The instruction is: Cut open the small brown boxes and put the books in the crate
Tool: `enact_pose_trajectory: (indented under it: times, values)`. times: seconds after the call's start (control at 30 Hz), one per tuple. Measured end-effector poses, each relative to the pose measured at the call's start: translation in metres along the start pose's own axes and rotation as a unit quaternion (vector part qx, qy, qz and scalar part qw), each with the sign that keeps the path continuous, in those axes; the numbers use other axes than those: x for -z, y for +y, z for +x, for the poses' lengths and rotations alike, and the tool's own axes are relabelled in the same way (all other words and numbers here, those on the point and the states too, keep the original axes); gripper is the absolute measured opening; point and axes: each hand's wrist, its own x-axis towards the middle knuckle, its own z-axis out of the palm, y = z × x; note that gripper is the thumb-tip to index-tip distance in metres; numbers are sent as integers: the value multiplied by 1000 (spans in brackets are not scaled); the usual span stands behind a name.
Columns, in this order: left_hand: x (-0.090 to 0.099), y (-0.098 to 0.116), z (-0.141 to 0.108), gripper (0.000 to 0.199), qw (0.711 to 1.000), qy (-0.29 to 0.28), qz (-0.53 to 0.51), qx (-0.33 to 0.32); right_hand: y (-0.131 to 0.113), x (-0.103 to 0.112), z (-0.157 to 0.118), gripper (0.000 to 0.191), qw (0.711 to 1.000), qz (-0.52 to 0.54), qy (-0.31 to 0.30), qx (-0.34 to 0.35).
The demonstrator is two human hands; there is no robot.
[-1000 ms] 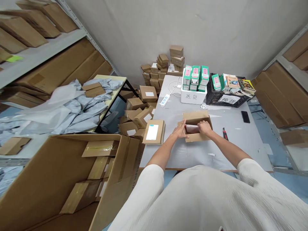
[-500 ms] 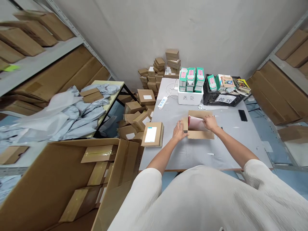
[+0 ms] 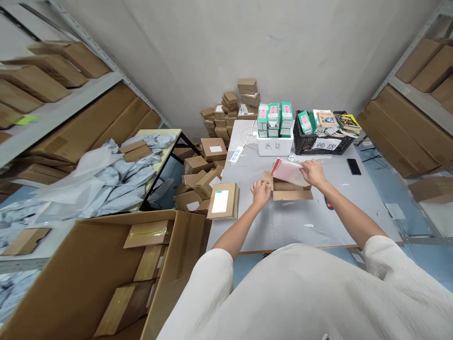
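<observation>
Right hand (image 3: 313,173) pinches right end of pale, red-edged pouch (image 3: 288,171), held over open carton (image 3: 293,195) on table (image 3: 276,226). Left hand (image 3: 261,192) curls at carton's left flap (image 3: 268,178); grip on flap cannot be told. Labelled box (image 3: 231,200) lies left.

Wall (image 3: 198,56): soft, even grey light.
Table (image 3: 244,231): bright, fairly sharp before me.
Shelf (image 3: 76,111): stretched and blurred at my left edge.
Carton (image 3: 71,274): shadowed inside; tape (image 3: 164,229) glints.
My right hand (image 3: 313,173): clear, softly lit.
</observation>
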Motion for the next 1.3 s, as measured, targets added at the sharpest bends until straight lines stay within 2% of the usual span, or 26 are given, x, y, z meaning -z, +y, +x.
enact_pose_trajectory:
  times: [0.07,0.13,0.2,0.27,0.37,0.5,0.6,0.73,0.8,0.87,0.97,1.03,1.1,1.2,1.3]
  values:
    - [7,0,11,32,992,9,-125,34,0,1,-3,43,999,30,27,17]
    - [17,1,23,45,964,-22,-250,91,-1,-2,-7,45,996,60,50,36]
    - [28,2,32,63,916,-100,-353,161,-5,-7,-11,46,993,87,63,55]
    - [38,4,37,78,873,-178,-417,182,-8,-13,-15,46,989,113,72,67]
    - [50,7,35,84,845,-227,-449,182,-13,-22,-21,46,983,142,87,78]
    - [55,4,25,63,847,-246,-435,180,-13,-26,-29,41,982,152,75,88]
    - [53,-1,20,51,860,-257,-415,148,-9,-26,-34,39,983,151,87,62]
    - [40,2,16,65,862,-253,-423,122,-4,-35,-41,34,973,192,130,-4]
    - [31,6,13,69,865,-235,-429,115,-2,-44,-43,43,953,264,137,-48]
    - [22,9,8,67,869,-209,-435,108,0,-54,-44,55,921,354,131,-98]
    - [12,12,1,65,881,-168,-430,101,2,-68,-45,57,864,467,102,-157]
    - [8,13,-2,61,891,-153,-414,105,1,-73,-47,58,844,503,80,-165]
    - [6,15,-3,57,899,-150,-394,119,-2,-75,-50,70,848,504,67,-149]
    - [2,18,-4,53,907,-148,-368,141,-9,-75,-55,93,881,452,66,-122]
    - [-2,21,-4,59,913,-128,-362,134,-15,-75,-56,90,891,429,70,-129]
